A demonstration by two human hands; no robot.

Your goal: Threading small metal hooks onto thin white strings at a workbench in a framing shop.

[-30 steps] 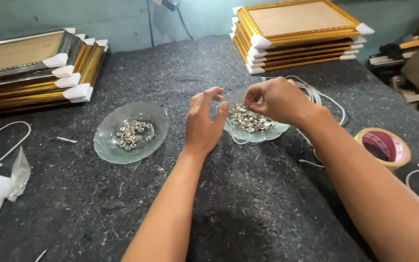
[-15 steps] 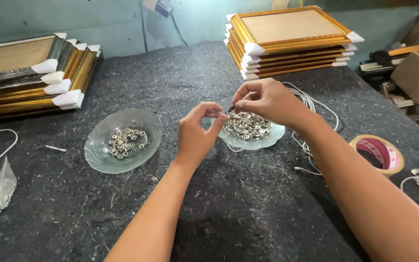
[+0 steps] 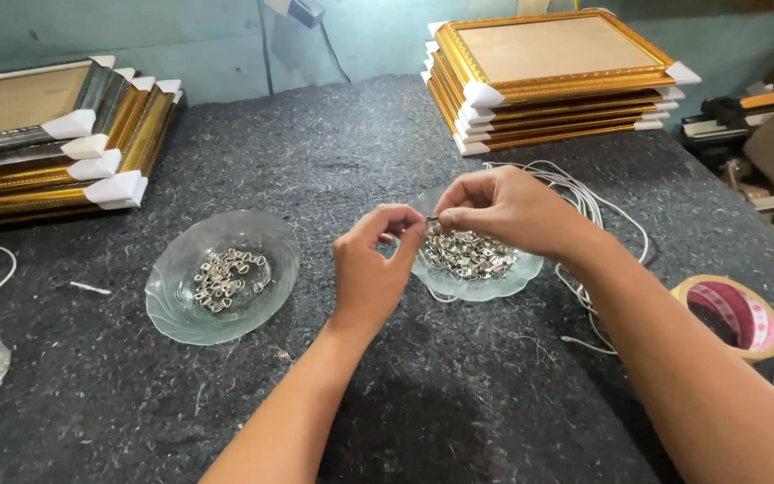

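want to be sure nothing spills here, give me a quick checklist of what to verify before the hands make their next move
1. Small metal piece pinched between both hands: ok.
2. Left hand and right hand meet above the right glass dish: ok.
3. Left glass dish flat, clips inside: ok.
4. White cord clear of the right hand: cannot tell.
5. Tape roll apart from both dishes: ok.

two glass dishes (image 3: 181,309) sit side by side on the felt table (image 3: 360,161), hands meeting over the right one. frame stacks (image 3: 553,76) lie behind at both corners, tape roll (image 3: 732,314) far right.
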